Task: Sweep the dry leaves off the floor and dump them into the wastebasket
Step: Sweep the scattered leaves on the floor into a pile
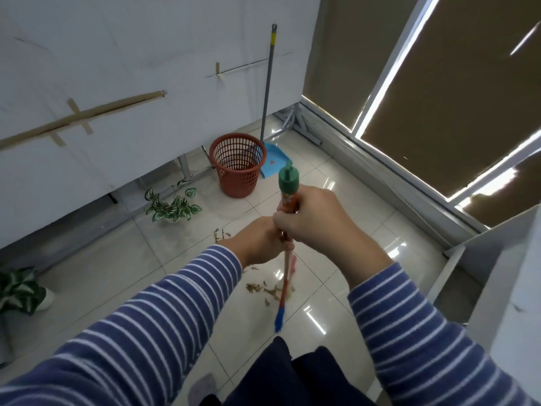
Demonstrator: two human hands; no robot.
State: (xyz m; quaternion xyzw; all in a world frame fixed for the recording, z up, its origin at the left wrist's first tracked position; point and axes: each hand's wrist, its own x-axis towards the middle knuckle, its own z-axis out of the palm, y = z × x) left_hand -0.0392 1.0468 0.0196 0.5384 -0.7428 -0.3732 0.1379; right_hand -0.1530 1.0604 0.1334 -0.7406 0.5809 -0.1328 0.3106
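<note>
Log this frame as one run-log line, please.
phase: sweeping | both hands, left hand, right hand, grip broom | dry leaves on floor | wastebasket, dustpan untouched

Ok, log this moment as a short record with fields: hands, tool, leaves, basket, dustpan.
hands: left hand and right hand both grip the broom handle, right above left
tool: broom head down at the floor, blurred
leaves: dry leaves scattered on the tiles by the broom head
basket: orange wastebasket upright near the wall
dustpan: blue dustpan right of the basket, unused
</note>
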